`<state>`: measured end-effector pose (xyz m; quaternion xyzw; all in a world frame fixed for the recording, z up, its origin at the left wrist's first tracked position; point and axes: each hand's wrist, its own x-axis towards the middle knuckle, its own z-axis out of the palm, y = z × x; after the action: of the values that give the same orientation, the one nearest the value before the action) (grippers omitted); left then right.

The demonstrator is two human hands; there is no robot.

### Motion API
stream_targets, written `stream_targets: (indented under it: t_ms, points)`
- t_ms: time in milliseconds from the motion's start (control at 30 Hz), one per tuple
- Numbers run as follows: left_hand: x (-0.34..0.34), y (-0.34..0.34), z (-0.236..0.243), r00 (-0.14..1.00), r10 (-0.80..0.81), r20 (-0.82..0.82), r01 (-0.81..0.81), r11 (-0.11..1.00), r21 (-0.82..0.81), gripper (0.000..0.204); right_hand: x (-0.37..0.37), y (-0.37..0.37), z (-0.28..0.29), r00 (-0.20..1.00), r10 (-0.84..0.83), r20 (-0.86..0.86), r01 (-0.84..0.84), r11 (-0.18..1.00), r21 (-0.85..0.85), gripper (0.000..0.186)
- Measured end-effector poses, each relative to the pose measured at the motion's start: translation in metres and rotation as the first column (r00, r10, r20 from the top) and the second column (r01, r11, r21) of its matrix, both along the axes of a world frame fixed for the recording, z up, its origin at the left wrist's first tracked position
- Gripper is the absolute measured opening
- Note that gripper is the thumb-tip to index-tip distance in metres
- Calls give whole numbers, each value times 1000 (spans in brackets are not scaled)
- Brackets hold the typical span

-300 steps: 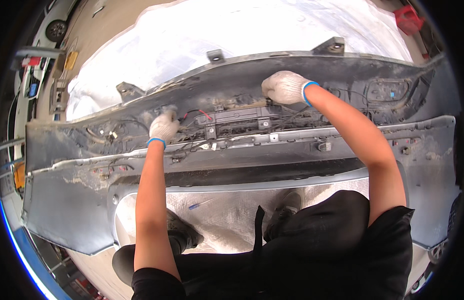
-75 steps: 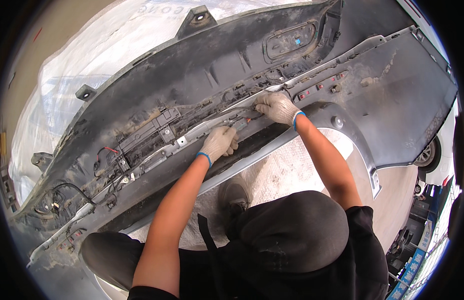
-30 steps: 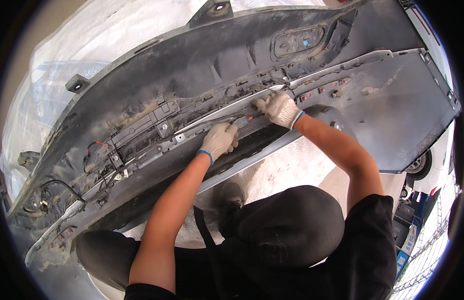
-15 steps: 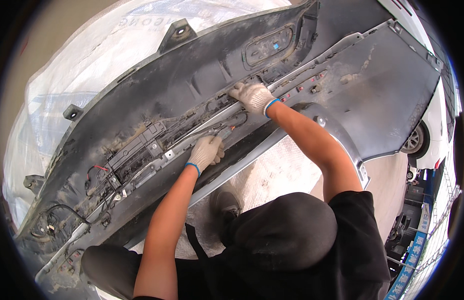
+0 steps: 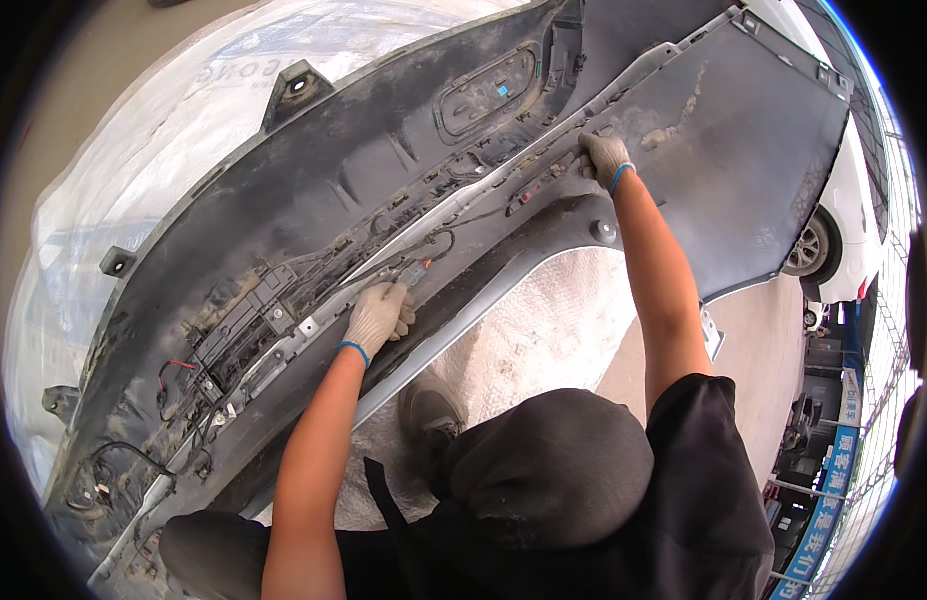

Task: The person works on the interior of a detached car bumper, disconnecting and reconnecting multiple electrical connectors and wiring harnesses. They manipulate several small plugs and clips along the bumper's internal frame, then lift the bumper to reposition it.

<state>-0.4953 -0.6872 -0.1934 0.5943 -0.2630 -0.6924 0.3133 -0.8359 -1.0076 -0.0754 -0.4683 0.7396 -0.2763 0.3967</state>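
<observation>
A large dark grey car bumper (image 5: pixel 673 180) lies inner side up in front of me, dusty and fitted with wiring and brackets. My left hand (image 5: pixel 378 318), in a white knitted glove, is closed at the near side of the pale metal strip along its middle. From those fingers sticks a small grey connector (image 5: pixel 413 273) with an orange tip, beside a looped black cable (image 5: pixel 450 240). Further right, my gloved right hand (image 5: pixel 605 160) has its fingers curled against the bumper, by a row of red bits (image 5: pixel 528 192). What its fingertips grip is hidden.
A black module (image 5: pixel 258 315) and red wires (image 5: pixel 178 364) sit on the bumper's left half. White plastic sheeting (image 5: pixel 113 190) spreads under it. My knee (image 5: pixel 548 465) is close to the near edge. A white car (image 5: pixel 848 245) stands at the right.
My right hand has moved right along the bumper, off the middle strip to the area by the red bits. The left hand keeps its hold. The whole view has shifted slightly.
</observation>
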Motion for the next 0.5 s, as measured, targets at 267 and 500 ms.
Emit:
stream_targets:
  t_ms: [267,500]
  points:
    - [0,-1,2,1000,-7,16,6,1000,13,40,-27,5,-24,915,-88,-394,58,994,-88,29]
    - [-3,-2,2,1000,-8,13,7,1000,12,39,-49,2,-53,675,-101,-730,-148,952,-268,29]
